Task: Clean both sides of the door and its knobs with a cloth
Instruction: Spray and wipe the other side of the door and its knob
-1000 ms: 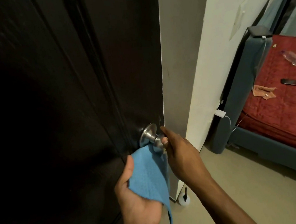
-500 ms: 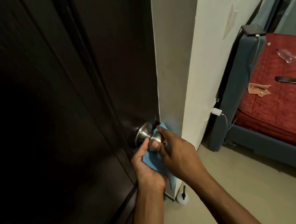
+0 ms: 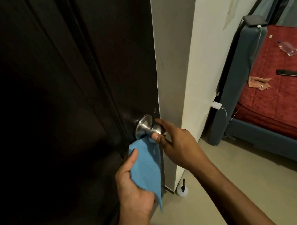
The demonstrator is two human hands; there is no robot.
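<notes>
Cloth (image 3: 145, 165) hangs from knob (image 3: 155, 129), gripped by left-hand fingers (image 3: 133, 156).

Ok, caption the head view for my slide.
Left hand holds a blue cloth under the steel door knob while the right hand grips the knob on the dark door.

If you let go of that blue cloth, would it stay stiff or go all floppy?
Probably floppy: the blue cloth bends around the left hand, and its loose corner hangs down to a point. It looks thin, so likely light. It would probably drop limp from the knob rather than hold its shape.
</notes>
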